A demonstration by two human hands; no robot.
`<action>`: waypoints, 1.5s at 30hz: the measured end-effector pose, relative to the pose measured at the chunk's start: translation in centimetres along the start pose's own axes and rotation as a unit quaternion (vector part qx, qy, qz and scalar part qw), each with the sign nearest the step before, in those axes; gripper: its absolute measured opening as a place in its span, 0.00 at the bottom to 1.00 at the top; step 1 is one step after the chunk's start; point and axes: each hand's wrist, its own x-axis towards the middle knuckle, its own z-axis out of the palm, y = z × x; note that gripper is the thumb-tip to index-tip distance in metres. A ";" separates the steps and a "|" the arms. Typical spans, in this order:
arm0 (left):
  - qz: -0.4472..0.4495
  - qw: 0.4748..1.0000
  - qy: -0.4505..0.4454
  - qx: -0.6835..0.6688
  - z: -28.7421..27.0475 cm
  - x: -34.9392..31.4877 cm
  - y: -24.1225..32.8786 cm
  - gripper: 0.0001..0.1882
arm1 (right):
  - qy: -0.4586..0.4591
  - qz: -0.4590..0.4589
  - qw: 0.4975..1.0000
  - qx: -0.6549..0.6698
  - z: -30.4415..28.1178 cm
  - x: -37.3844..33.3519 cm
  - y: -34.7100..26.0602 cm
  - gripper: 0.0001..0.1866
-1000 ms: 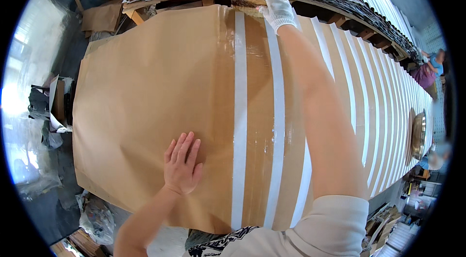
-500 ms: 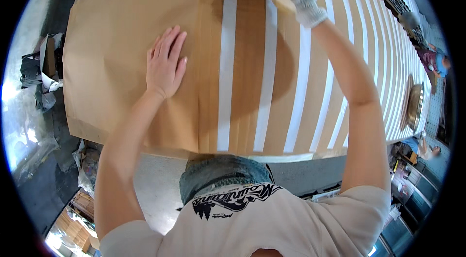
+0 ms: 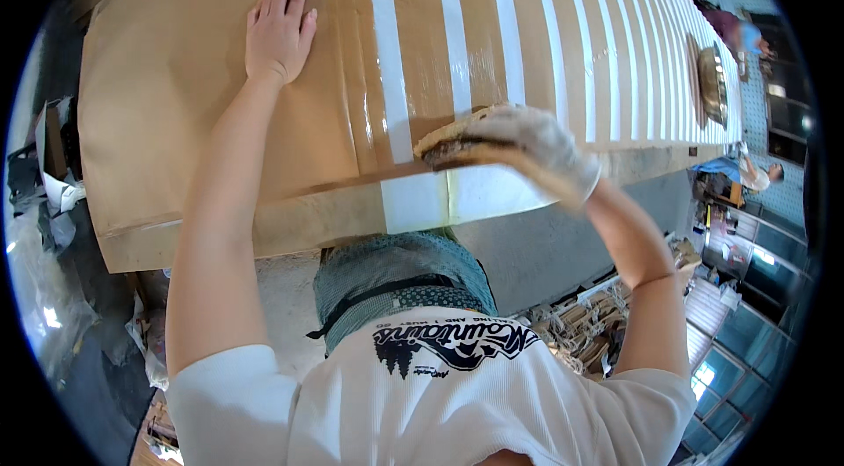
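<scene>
My left hand (image 3: 280, 37) is bare and lies palm down on a large brown paper sheet (image 3: 167, 114), its fingers stretched out. On my right hand (image 3: 536, 148) there is a pale knitted glove. Its fingers are wrapped round a wide, flat brush (image 3: 448, 142) with dark bristles. The brush rests at the near edge of the brown sheets, across the first white strips (image 3: 387, 53). Those white strips alternate with brown ones toward the right, and the left ones shine wet. Motion smears the glove somewhat.
A metal bowl (image 3: 713, 86) stands on the striped sheets at the far right. The table's near side (image 3: 325, 211) runs in front of my body. Two other people are at the right. Crumpled plastic (image 3: 53, 290) and scraps lie on the left; piled bundles (image 3: 585, 321) lie at lower right.
My right hand has drawn the brush from the far part of the strips to the near edge. The strips it passed now glisten. My left hand still lies flat, and the whole view has shifted.
</scene>
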 end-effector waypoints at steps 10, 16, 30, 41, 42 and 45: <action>-0.004 1.000 0.005 0.030 0.8 -0.3 -0.3 0.27 | 0.102 0.196 0.975 0.036 0.3 1.3 -3.7 0.19; -0.004 0.999 0.007 0.037 1.4 -0.4 -1.0 0.28 | -0.006 0.106 0.991 0.080 0.6 -2.5 -3.6 0.20; 0.006 1.000 -0.002 -0.003 -0.5 -0.6 -0.1 0.28 | -0.032 0.229 0.946 0.226 -3.1 0.6 -3.5 0.16; -0.018 0.997 -0.072 -0.030 -3.7 0.9 0.8 0.32 | 0.057 0.304 0.951 -0.019 -7.5 18.7 18.3 0.32; -0.016 0.996 -0.076 -0.034 -3.7 1.1 0.8 0.32 | 0.045 0.324 0.944 -0.048 -7.7 20.5 20.0 0.34; -0.022 0.994 -0.095 -0.046 -3.9 1.5 0.8 0.33 | 0.079 0.315 0.943 -0.069 -7.5 25.6 26.4 0.34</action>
